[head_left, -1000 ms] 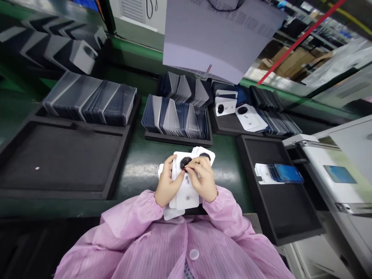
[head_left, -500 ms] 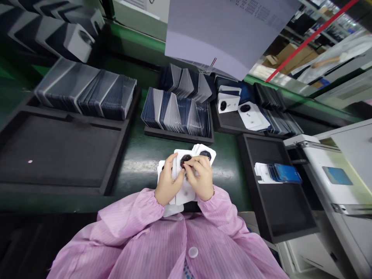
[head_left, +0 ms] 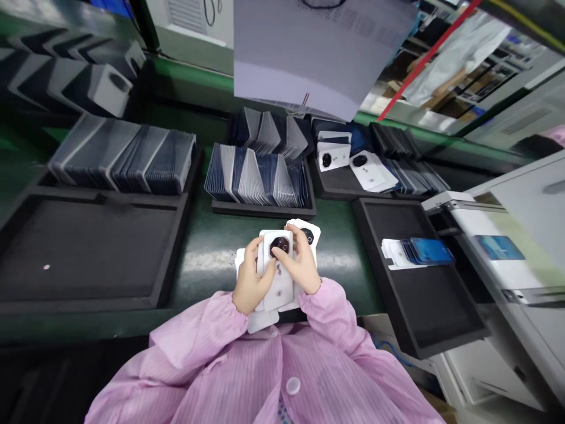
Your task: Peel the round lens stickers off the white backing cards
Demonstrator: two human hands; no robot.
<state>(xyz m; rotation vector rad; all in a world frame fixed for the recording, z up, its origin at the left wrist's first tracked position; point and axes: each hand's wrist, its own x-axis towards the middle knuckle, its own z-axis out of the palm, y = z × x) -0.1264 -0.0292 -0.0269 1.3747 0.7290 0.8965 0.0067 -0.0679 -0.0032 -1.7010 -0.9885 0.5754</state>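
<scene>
Both hands hold a white phone-shaped panel (head_left: pixel 279 288) with a dark, rounded camera patch (head_left: pixel 279 245) near its top. My left hand (head_left: pixel 252 281) grips its left edge, thumb on the front. My right hand (head_left: pixel 305 264) closes on the right edge, with its thumb on the dark patch and its fingers partly hidden at the top right. More white panels (head_left: pixel 311 226) fan out behind at the right. Others show at the left, partly covered by the left hand. A pale rounded sheet (head_left: pixel 263 320) lies below, close to my body.
Dark trays with rows of upright thin panels (head_left: pixel 258 176) stand ahead. A wide black tray (head_left: pixel 88 247) lies left. Two white panels (head_left: pixel 334 156) rest in a rear tray. Blue panels (head_left: pixel 427 251) lie in the right tray (head_left: pixel 441 306). A paper sheet (head_left: pixel 291 59) hangs ahead.
My right hand's fingers, which were pinched at the camera patch near a small red spot, have spread to the panel's right edge, thumb on the patch. The view has shifted slightly.
</scene>
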